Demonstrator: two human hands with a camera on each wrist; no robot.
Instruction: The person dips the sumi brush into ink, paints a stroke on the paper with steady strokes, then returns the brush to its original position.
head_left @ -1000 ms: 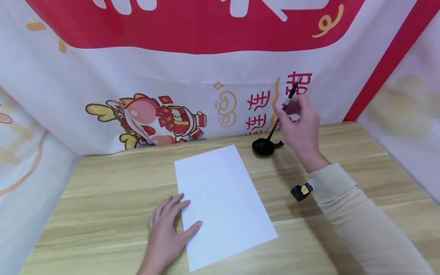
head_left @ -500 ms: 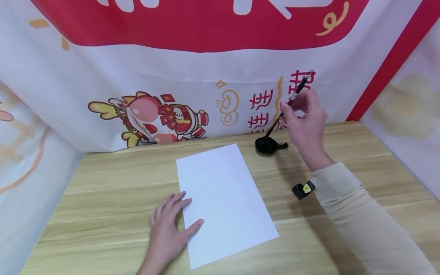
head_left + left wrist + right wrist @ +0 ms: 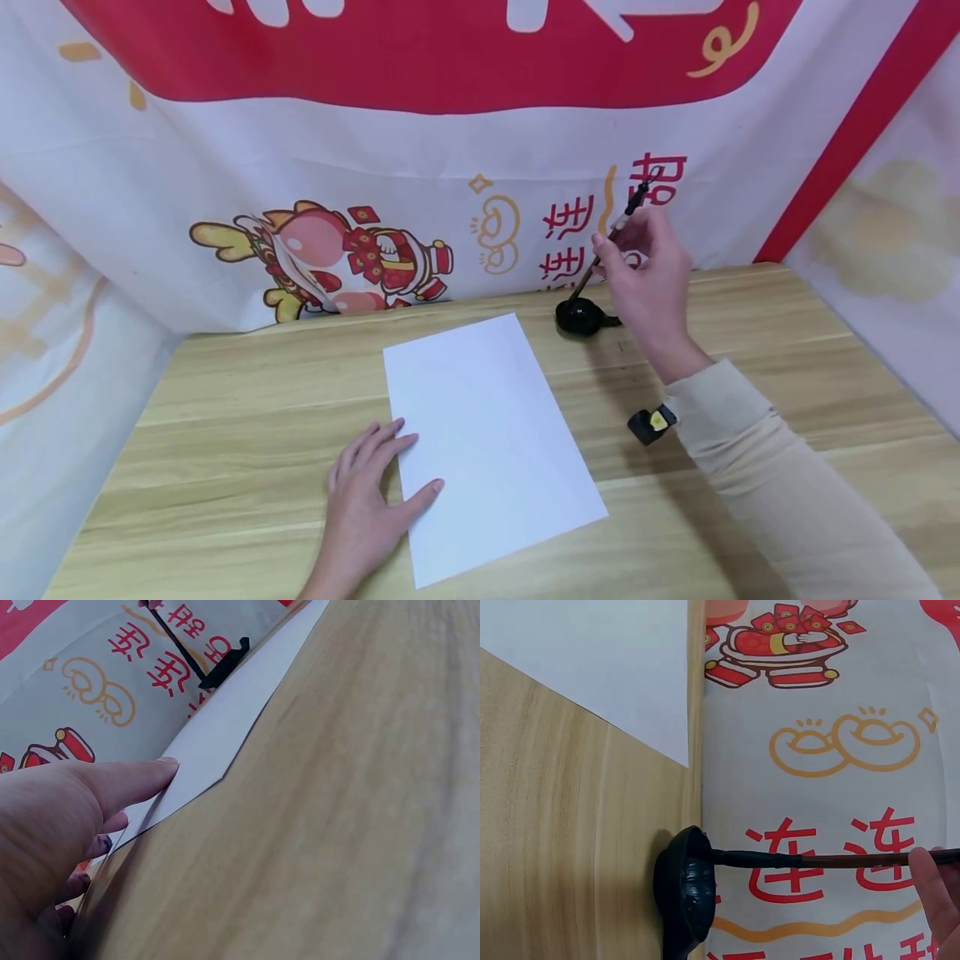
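- Head view: both hands, the whole white sheet of paper (image 3: 495,450), and the black dish (image 3: 579,320) near the far edge of the wooden counter (image 3: 247,417), before a printed cloth (image 3: 337,142); a black wrist device (image 3: 649,424) shows at the right sleeve (image 3: 723,408).
- Right wrist view: the glossy inside of the dish and the lower shaft of the brush (image 3: 825,861), in closer detail; only one corner of the paper and a few fingertips enter this view.
- Left wrist view: a low angle along the counter, with the thumb of the left hand (image 3: 363,510) over the paper's edge and the dish in profile beyond.
- Left hand: fingers extended, spread and slack; thumb and fingertips rest on the left border of the paper, the palm lying outside it. It holds nothing.
- Right hand (image 3: 654,283): fingers curled, thumb and fingertips pinching the brush on the upper part of its shaft.
- Brush: tilted, its upper end projecting above the pinch, its shaft slanting down from the fingers to the dish; the tip lies within the dish, its bristles hidden.
- Dish: below the right fingers and apart from them, near the paper's far right corner without touching it.
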